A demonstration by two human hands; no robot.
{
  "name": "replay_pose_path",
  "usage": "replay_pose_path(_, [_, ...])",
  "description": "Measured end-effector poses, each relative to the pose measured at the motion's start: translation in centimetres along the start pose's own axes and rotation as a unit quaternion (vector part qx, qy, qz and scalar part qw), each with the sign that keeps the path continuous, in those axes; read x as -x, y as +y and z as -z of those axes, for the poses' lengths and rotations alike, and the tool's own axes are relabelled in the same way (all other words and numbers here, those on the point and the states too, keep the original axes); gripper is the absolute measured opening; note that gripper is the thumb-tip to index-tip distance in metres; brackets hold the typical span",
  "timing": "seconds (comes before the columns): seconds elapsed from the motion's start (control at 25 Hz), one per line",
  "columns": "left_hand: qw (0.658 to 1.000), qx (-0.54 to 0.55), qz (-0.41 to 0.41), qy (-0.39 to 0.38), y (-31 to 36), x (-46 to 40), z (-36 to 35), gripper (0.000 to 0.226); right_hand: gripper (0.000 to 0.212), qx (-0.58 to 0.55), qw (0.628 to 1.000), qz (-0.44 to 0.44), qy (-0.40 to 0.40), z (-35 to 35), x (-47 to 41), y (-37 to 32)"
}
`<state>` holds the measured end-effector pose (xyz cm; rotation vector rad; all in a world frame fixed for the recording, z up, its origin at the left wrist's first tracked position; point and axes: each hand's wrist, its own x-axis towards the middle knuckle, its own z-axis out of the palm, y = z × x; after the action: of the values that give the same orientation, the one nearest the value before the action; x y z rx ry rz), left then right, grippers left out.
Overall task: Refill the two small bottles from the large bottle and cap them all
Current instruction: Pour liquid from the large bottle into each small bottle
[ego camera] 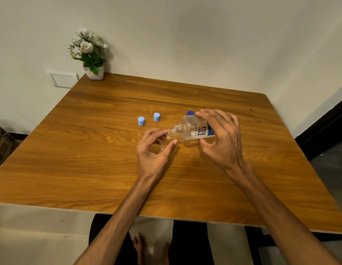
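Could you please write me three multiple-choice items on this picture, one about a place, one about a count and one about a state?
1. Where does the flower pot stand?
A. at the table's far left corner
B. at the table's near right corner
C. on the floor

2. How many light blue caps stand loose on the table?
A. none
B. two
C. five

3. How is the large bottle held?
A. upright and capped
B. lying alone on the table
C. tipped, uncapped, its mouth at the small bottle

Answers:
1 A: the pot sits by the wall at the far left corner.
2 B: two caps stand left of the hands.
3 C: the right hand tilts it towards the small bottle that the left hand steadies.
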<state>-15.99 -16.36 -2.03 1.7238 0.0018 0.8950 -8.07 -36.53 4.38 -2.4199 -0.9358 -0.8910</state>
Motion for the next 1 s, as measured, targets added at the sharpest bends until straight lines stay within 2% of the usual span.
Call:
replay_pose_path(0.4, [1.000,0.004,0.012,-0.004,0.5,-0.1,0.1,0.043,0.070,0.011,1.000,0.017,-0.002,0.2,-0.6,-0.1])
replay_pose_path(1.0, [0.999,0.009,0.029,0.038,0.8,-0.5,0.0,0.039,0.072,0.010,1.000,0.029,-0.001,0.0,-1.7,0.1])
